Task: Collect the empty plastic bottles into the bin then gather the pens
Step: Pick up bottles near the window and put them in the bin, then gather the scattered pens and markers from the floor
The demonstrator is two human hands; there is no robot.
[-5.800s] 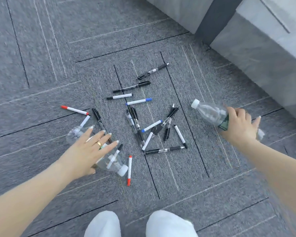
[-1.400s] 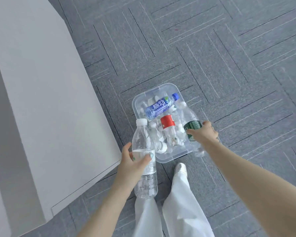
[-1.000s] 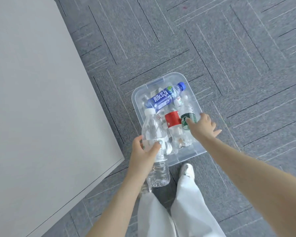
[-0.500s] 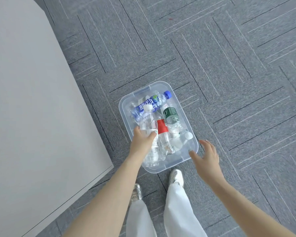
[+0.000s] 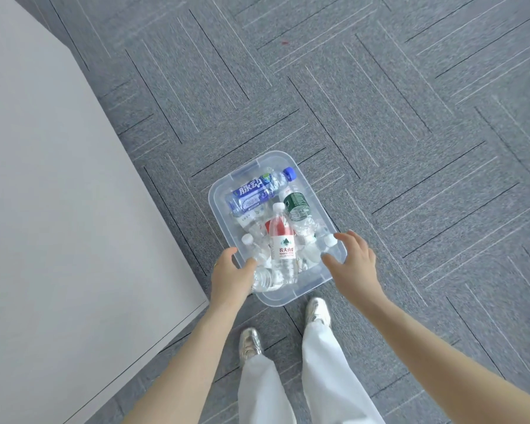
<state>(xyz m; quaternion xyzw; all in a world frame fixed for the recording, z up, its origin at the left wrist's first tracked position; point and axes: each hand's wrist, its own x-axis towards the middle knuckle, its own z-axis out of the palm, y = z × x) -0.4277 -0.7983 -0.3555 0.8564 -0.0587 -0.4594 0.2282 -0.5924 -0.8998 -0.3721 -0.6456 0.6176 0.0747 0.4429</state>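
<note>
A clear plastic bin (image 5: 283, 155) stands on the grey carpet and holds several empty bottles. Among them are a blue-labelled bottle (image 5: 253, 191), a green-labelled bottle (image 5: 297, 204) and a red-labelled bottle (image 5: 282, 240). A clear bottle (image 5: 265, 279) lies at the bin's near-left corner. My left hand (image 5: 229, 278) rests at that corner, thumb and fingers apart across the rim, beside the clear bottle's base. My right hand (image 5: 353, 265) hovers open with spread fingers over the near-right corner. No pens are in view.
A large pale grey cabinet top (image 5: 58, 209) fills the left side, its corner close to the bin. My legs in white trousers and two silver shoes (image 5: 250, 344) (image 5: 317, 311) stand just in front of the bin. Carpet tiles stretch to the right and beyond.
My right hand let go of the green-labelled bottle in the bin and drew back. My left hand lowered its clear bottle into the bin and released it.
</note>
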